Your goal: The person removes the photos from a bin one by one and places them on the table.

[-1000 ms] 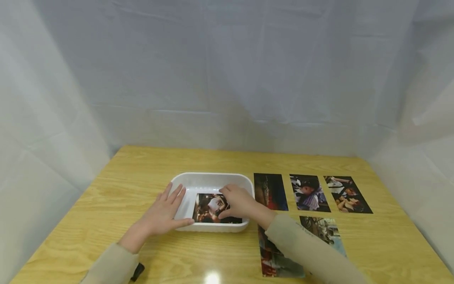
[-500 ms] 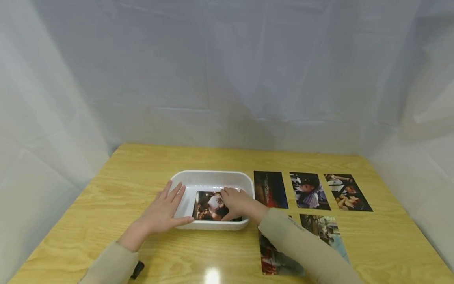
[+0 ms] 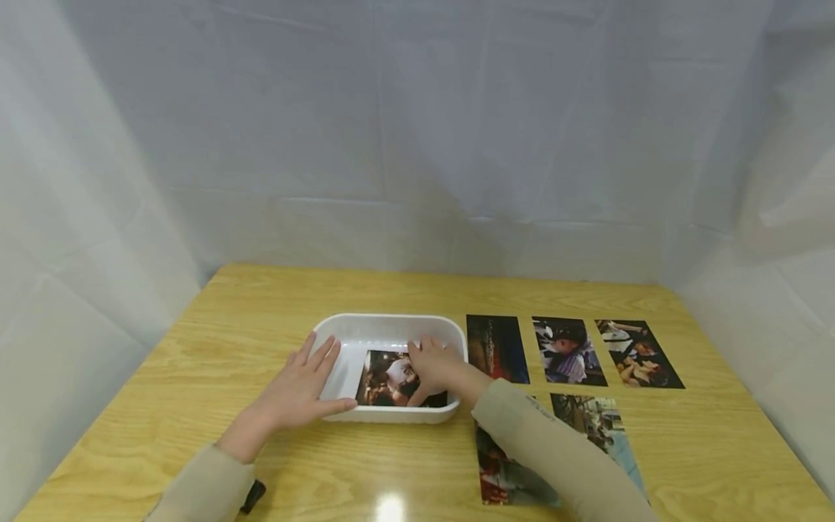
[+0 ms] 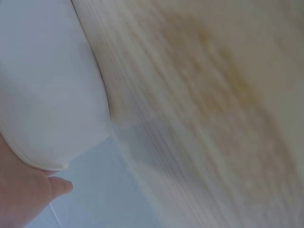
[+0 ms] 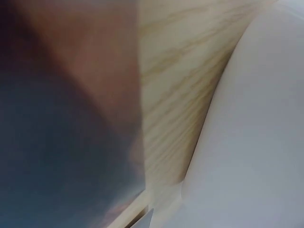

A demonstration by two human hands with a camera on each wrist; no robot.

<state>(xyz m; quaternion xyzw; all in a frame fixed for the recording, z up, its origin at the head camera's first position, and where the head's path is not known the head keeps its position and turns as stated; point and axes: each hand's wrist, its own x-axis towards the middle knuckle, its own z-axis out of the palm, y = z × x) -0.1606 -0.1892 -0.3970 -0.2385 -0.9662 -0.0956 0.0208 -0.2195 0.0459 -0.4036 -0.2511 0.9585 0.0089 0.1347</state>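
A white tray (image 3: 333,319) with rounded corners stands on the table. In it lies a glossy photograph (image 3: 385,380) with dark and reddish tones, its right part hidden by my right hand (image 3: 438,370). That hand reaches in over the tray's right side, its fingers and thumb spread apart on the photograph. My left hand (image 3: 296,391) rests on the tray's left side, fingers stretched over the rim and thumb along the near edge. The left wrist view catches part of my left hand (image 4: 23,190) beside the tray's white wall (image 4: 52,85).
Right of the tray lie three photographs in a back row: a dark one (image 3: 498,349), one with a purple cloth (image 3: 570,351) and another (image 3: 639,354). In front lie two more photographs (image 3: 512,478) (image 3: 596,428), partly under my right sleeve. White sheeting (image 3: 417,145) surrounds the wooden table (image 3: 261,312).
The photograph in the tray has shifted slightly right and tilted a little. My right hand has spread its fingers wider over it. My left hand stays in place.
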